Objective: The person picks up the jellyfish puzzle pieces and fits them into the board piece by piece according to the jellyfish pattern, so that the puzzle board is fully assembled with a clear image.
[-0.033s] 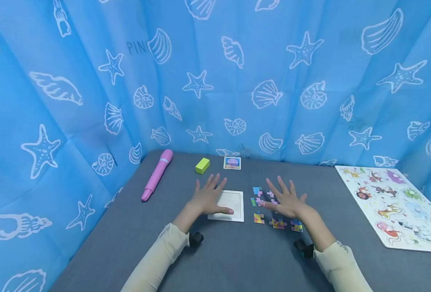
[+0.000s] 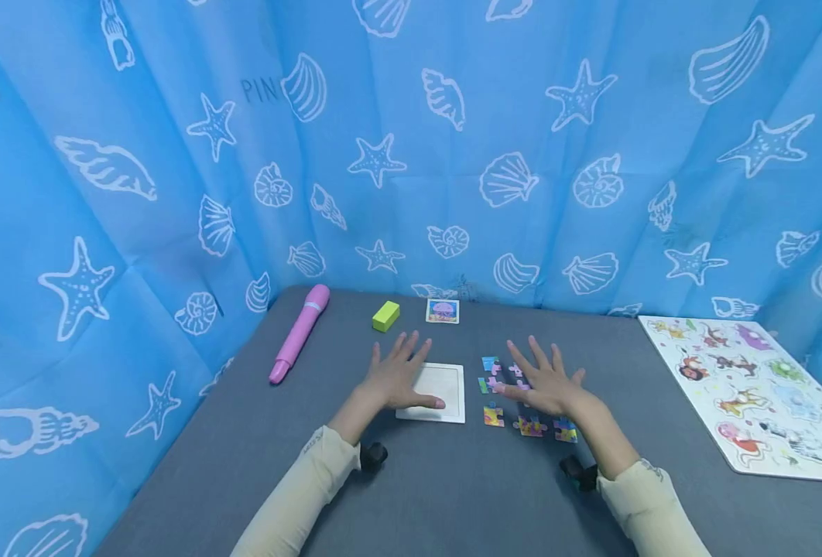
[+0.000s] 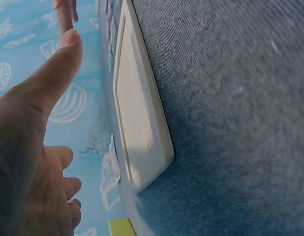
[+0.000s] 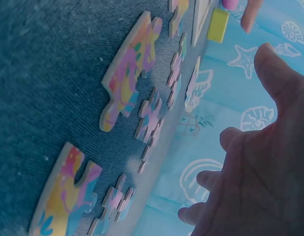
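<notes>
Fingers spread wide, my left hand (image 2: 399,383) hovers over the left side of a square, pale wooden puzzle tray (image 2: 440,393); the left wrist view shows the tray (image 3: 137,103) with a raised rim and nothing inside. My right hand (image 2: 546,384), also spread and holding nothing, is above the loose jigsaw pieces and hides some of them. Several colourful pieces lie apart, among them a yellow one (image 2: 493,416) and a pink-and-yellow one (image 2: 531,426). In the right wrist view a piece (image 4: 135,69) lies flat on the cloth below the palm.
Behind the tray are a small jellyfish picture card (image 2: 443,311) and a yellow-green block (image 2: 386,316). A pink stick-shaped object (image 2: 300,334) lies at the left. At the right is a white animal puzzle board (image 2: 752,394). A blue shell-print curtain (image 2: 411,193) borders the grey table (image 2: 446,495).
</notes>
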Tool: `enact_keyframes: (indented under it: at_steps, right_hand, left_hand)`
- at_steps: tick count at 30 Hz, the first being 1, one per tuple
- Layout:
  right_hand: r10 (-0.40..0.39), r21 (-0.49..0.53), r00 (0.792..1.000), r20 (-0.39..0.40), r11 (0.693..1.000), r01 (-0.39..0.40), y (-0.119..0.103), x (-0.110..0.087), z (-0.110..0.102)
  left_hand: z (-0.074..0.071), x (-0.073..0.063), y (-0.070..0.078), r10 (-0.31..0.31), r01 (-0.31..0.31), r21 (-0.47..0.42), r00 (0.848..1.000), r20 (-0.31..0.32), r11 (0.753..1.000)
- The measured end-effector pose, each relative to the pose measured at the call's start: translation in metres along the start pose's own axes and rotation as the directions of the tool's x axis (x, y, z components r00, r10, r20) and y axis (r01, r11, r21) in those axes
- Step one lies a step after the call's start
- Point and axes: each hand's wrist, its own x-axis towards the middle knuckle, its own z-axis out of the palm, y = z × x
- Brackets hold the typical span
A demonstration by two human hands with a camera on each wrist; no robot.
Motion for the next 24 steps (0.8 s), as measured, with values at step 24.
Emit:
enact_keyframes:
  at_steps: [24]
  right_hand:
    - [-0.118,0.034,0.966,-0.229,0.991,0.129,0.013,0.024,-0.006]
  left_hand:
    - [0.002,0.0,-0.031,0.018,-0.008,-0.226,0.999,0.042,0.974]
